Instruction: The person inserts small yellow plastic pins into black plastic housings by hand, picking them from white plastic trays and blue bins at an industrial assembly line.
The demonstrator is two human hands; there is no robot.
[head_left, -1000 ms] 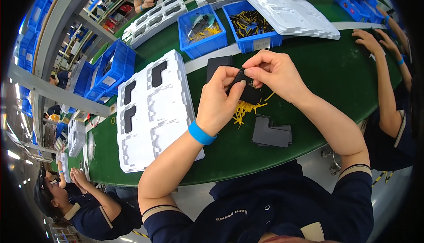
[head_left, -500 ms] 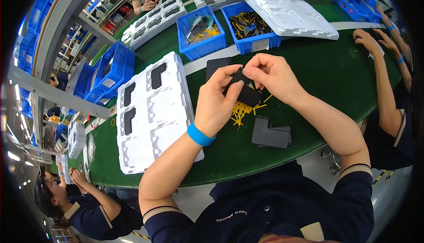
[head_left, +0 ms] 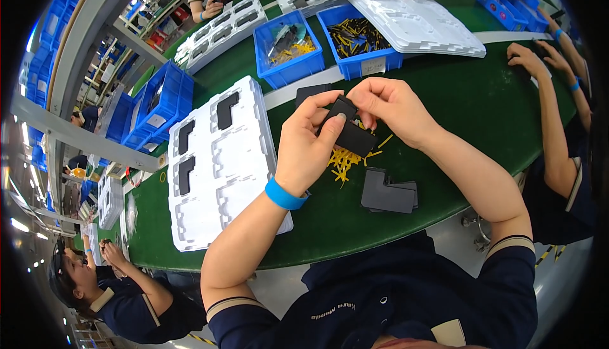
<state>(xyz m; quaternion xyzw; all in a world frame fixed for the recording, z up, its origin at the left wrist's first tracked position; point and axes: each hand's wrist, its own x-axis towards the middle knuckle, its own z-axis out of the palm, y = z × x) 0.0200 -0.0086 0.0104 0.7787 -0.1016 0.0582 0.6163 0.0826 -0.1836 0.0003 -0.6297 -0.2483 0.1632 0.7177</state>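
A black L-shaped plastic part (head_left: 355,138) is held tilted above the table by my left hand (head_left: 309,138), its thumb across the face and its fingers behind. At the part's upper corner my right hand (head_left: 394,113) is closed in a pinch; whatever lies between those fingertips is hidden. Under the part lies a loose pile of thin yellow strips (head_left: 342,166). Nearer to me is a small stack of dark grey L-shaped parts (head_left: 388,195). Beyond my left hand another dark part (head_left: 311,92) shows partly.
To the left, a white moulded tray (head_left: 238,152) holds three black L-shaped parts. Behind my hands stand a blue bin (head_left: 293,75) with yellow pieces and another blue bin (head_left: 371,66) with black and yellow pieces. Stacked white trays (head_left: 425,25) overhang the latter. Co-workers sit around the green table (head_left: 457,177).
The black part has turned slightly in my left hand, showing more of its upper arm. My right fingertips have shifted a little at its edge.
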